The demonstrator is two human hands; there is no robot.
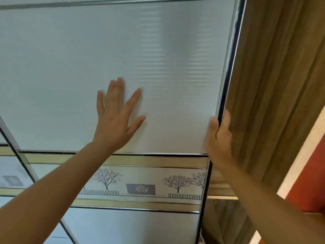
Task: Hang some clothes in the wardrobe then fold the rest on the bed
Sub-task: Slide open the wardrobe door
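As I face it close up, the wardrobe door fills nearly all of my view. It is a sliding leaf with a pale, frosted, finely ribbed panel set in a thin metal frame. A neighbouring leaf shows at the lower left, lying behind this one. To the right of the door, just beside its dark outer edge, hangs a brown pleated curtain. Beyond the curtain, at the far right, is a patch of orange-red wall.

Across the door, below the frosted panel, runs a decorative band printed with bare trees and little fences between gold strips. A second frosted panel lies under it.

My left hand lies flat on the frosted panel just above the band, palm against it and fingers straight and spread wide. My right hand grips the door's right edge at about the same height. Its thumb is on the front face and its fingers are curled round the edge, between door and curtain.
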